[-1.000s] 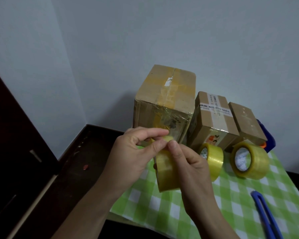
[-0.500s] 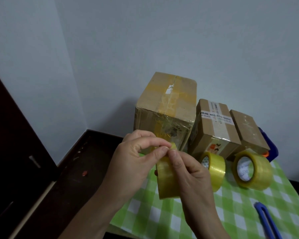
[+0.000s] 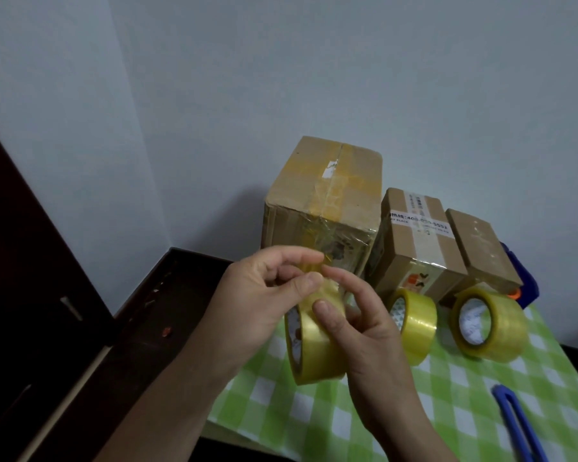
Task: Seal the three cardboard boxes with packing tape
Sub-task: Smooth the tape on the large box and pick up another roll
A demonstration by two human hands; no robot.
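In the centre of the frame the left hand (image 3: 257, 301) pinches, between thumb and forefinger, the tape at the top of a yellowish translucent roll of packing tape (image 3: 317, 358). The right hand (image 3: 371, 338) grips that roll from the right, its thumb pressed on the outer face and its forefinger stretched toward the pinch. The roll is held on edge above a green-and-white checked cloth (image 3: 447, 405) spread over the dark brown tabletop (image 3: 141, 321). Behind the hands, three boxes stand side by side against the pale wall: a tall taped cardboard box (image 3: 324, 201), a medium labelled cardboard box (image 3: 414, 235) and a small plain cardboard box (image 3: 481, 248). Two spare yellowish tape rolls (image 3: 414, 325) (image 3: 491, 325) stand on edge just in front of the smaller boxes. A blue tool handle (image 3: 501, 393) lies at lower right.
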